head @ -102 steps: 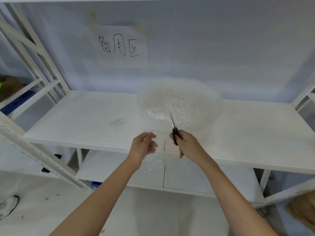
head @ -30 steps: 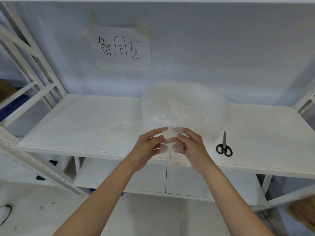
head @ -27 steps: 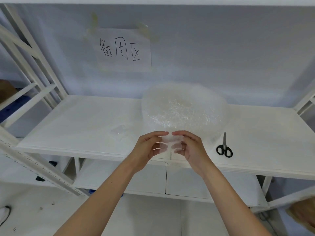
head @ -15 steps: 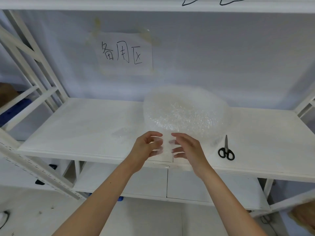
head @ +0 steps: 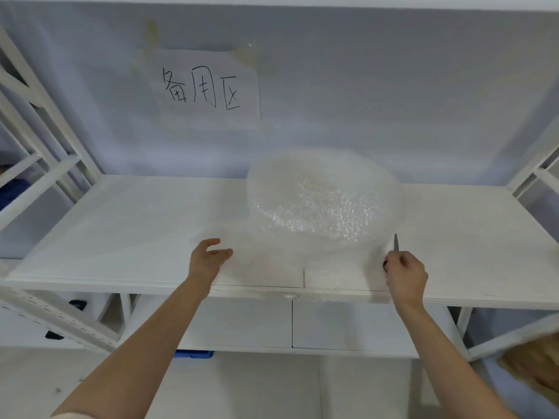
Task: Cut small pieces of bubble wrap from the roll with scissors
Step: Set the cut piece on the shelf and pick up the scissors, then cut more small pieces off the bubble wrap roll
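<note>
While R grip clutches scissors beside roll, L grip splayed, empty.

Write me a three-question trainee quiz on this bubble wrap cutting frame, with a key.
1. True or false: the scissors lie untouched on the shelf.
2. Which hand is open, with its fingers spread above the shelf? A) left hand B) right hand
3. Fill in: the bubble wrap roll stands on the shelf below the paper sign and to its ____.

Key
1. False: the right hand grips their handles, blades pointing up and away.
2. A
3. right
</note>
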`<action>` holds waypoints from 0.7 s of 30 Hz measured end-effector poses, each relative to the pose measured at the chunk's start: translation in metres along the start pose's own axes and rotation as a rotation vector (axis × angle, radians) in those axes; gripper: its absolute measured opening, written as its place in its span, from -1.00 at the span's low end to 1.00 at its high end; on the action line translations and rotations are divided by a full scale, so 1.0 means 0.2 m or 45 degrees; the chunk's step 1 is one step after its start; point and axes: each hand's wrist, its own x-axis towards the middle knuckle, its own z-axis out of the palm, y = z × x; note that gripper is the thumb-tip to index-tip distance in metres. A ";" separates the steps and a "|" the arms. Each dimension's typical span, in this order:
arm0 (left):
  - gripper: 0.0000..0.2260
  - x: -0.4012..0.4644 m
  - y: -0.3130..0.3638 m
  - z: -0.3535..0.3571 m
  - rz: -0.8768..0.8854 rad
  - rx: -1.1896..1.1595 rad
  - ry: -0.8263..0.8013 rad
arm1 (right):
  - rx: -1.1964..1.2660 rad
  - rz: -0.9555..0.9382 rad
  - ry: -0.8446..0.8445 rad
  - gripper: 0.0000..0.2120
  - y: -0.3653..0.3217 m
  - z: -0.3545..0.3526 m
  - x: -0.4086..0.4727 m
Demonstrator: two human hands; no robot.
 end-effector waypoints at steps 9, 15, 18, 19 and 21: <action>-0.75 0.22 -0.04 -0.08 0.016 0.169 0.319 | -0.793 0.056 -0.052 -0.63 0.24 -0.05 0.18; -0.66 0.27 -0.01 -0.08 0.011 0.174 0.382 | -0.853 0.056 0.004 -0.61 0.25 -0.04 0.22; -0.67 0.27 -0.01 -0.07 -0.027 0.383 0.392 | -0.909 0.069 0.005 -0.55 0.26 -0.03 0.25; -0.67 0.26 -0.01 -0.06 -0.048 0.434 0.400 | -0.932 0.072 0.000 -0.54 0.26 -0.03 0.25; -0.67 0.25 -0.02 -0.05 -0.083 0.484 0.414 | -0.973 0.058 -0.017 -0.53 0.26 -0.04 0.26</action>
